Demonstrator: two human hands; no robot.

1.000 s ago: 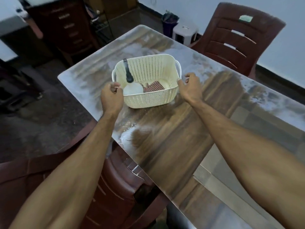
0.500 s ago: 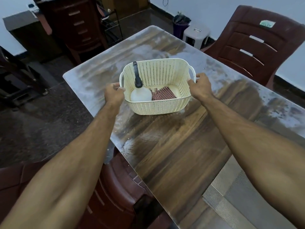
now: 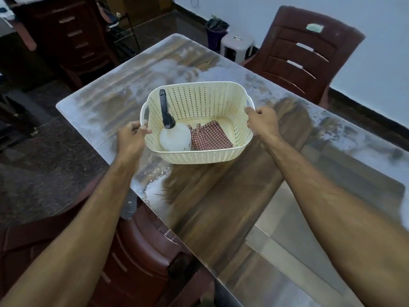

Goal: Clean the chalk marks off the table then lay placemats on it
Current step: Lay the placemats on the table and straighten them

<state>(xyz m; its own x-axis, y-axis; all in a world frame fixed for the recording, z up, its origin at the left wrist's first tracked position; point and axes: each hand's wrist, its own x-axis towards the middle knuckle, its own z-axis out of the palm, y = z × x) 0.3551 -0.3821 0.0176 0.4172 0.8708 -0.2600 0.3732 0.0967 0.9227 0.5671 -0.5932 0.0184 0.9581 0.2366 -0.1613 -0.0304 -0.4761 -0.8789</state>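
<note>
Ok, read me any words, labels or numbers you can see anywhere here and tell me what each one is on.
Nothing here can be read.
Green sticker at the top of the far chair: print too blurred to read.
Dark marking on the top of the white stool: too small and blurred to read.
Basket, spray bottle, checked cloth: no text visible.

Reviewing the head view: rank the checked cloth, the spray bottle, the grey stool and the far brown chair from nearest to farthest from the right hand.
From the right hand, on the basket handle:
1. Checked cloth, in the basket on the hand's side.
2. Spray bottle, in the basket, on the left hand's side.
3 and 4. Grey stool, past the table's far end, and brown chair, on the right: too close to call.
</note>
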